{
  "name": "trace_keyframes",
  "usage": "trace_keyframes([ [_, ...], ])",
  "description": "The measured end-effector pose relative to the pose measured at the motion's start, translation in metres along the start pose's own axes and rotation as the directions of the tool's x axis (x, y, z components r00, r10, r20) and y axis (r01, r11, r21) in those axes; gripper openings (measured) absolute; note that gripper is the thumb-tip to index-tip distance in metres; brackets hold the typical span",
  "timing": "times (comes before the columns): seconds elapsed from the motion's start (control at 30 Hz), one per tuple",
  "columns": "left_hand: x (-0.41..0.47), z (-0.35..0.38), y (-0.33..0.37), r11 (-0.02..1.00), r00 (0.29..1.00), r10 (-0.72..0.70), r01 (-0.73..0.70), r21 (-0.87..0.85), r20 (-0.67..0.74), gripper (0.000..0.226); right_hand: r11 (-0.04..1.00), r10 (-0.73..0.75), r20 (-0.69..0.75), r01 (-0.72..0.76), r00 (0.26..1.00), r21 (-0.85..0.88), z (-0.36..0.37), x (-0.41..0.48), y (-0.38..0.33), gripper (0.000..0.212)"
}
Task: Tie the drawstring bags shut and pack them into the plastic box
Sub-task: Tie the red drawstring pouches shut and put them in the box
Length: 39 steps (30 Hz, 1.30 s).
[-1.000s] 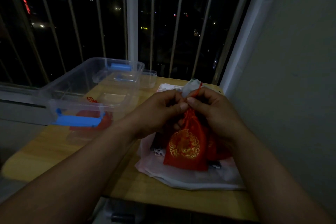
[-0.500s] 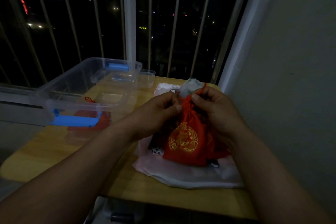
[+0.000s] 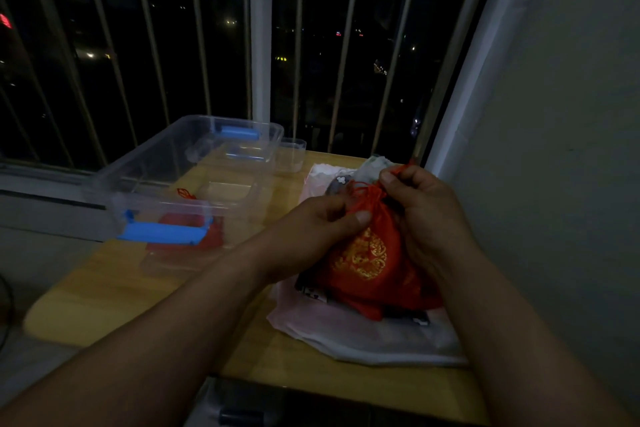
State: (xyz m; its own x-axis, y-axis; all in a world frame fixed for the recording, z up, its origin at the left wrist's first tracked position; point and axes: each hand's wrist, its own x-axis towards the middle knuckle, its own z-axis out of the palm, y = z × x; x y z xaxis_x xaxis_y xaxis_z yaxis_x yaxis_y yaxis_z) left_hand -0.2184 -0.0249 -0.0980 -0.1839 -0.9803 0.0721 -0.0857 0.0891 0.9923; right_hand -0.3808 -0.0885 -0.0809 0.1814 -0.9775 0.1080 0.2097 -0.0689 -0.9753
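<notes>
Head: left hand (image 3: 320, 224), right hand (image 3: 427, 215) apparently pinch drawstring (image 3: 360, 189).

Dim, grainy night shot; wide-angle bending at edges; faint city lights outside

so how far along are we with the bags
Done: one red bag already lies in the plastic box. In hand: the left hand pinches the neck of the gold-patterned bag while the right hand holds its cord; tying looks unfinished. Left: finish and pack this one, then at least one other bag, red too, beneath it.
</notes>
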Motion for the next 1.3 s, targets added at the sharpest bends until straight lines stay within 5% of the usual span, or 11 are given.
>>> trace_keyframes([
  [0.13,0.000,0.002,-0.002,0.999,0.995,0.043,-0.045,-0.016,-0.091,0.019,1.000,-0.004,-0.014,0.004,1.000,-0.021,0.006,-0.003,-0.001,0.012],
  [0.33,0.005,0.002,0.000,0.995,0.953,0.086,-0.094,-0.015,-0.290,0.018,0.966,0.113,0.186,-0.064,0.976,-0.252,0.006,-0.018,-0.007,0.024],
  [0.53,0.011,0.004,0.000,0.996,0.903,0.088,-0.094,0.007,-0.421,0.019,0.901,0.107,0.086,-0.061,0.991,-0.429,0.007,-0.020,-0.012,0.020],
  [0.83,0.013,0.002,0.004,0.981,0.847,-0.103,-0.002,-0.196,-0.522,0.032,0.803,0.202,0.313,0.026,0.928,-0.595,0.014,-0.038,-0.033,0.024],
  [0.93,0.011,-0.004,0.006,0.959,0.832,-0.149,-0.011,-0.284,-0.535,0.032,0.819,0.233,0.314,-0.012,0.920,-0.574,0.017,-0.037,-0.036,0.023],
  [1.1,0.009,-0.007,0.006,0.801,0.834,-0.302,-0.041,-0.597,-0.462,0.038,0.941,0.120,0.037,-0.101,0.992,-0.323,0.038,-0.008,-0.040,0.016],
  [1.3,0.016,0.006,0.001,0.750,0.877,-0.376,0.097,-0.655,-0.300,0.033,0.977,0.037,0.132,-0.008,0.991,-0.214,0.119,0.037,-0.064,0.013],
])
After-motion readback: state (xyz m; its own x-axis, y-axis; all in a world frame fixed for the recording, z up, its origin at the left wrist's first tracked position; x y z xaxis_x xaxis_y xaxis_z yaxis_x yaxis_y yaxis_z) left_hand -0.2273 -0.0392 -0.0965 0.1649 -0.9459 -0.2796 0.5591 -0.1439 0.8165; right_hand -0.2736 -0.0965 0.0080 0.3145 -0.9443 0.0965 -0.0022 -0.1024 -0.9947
